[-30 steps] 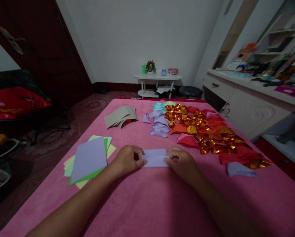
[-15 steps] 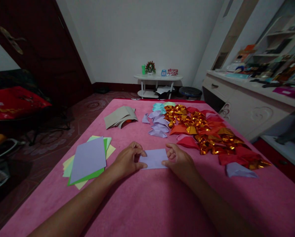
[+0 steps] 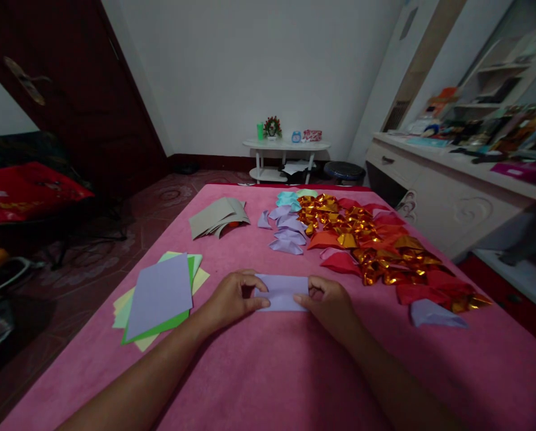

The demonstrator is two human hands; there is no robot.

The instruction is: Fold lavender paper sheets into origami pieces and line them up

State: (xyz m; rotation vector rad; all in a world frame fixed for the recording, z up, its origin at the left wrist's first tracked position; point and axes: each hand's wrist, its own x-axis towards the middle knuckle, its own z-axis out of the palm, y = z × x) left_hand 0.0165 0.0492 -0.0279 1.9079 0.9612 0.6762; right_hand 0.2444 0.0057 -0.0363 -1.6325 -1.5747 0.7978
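A folded lavender paper (image 3: 282,291) lies flat on the pink tablecloth (image 3: 268,371) between my hands. My left hand (image 3: 228,297) pinches its left end, thumb and fingers closed on the edge. On the right end, my right hand (image 3: 330,302) grips the paper the same way with curled fingers. Both forearms reach in from the bottom of the view.
A stack of coloured sheets (image 3: 160,294) topped by lavender lies to the left. Grey sheets (image 3: 217,216) sit further back. Folded lavender pieces (image 3: 286,228) and a long heap of red and gold foil pieces (image 3: 379,246) fill the right side. One lavender piece (image 3: 435,313) lies at far right.
My fingers opened off the paper half a second ago and have now closed on its two ends again. The paper looks unfolded wider than a second ago.
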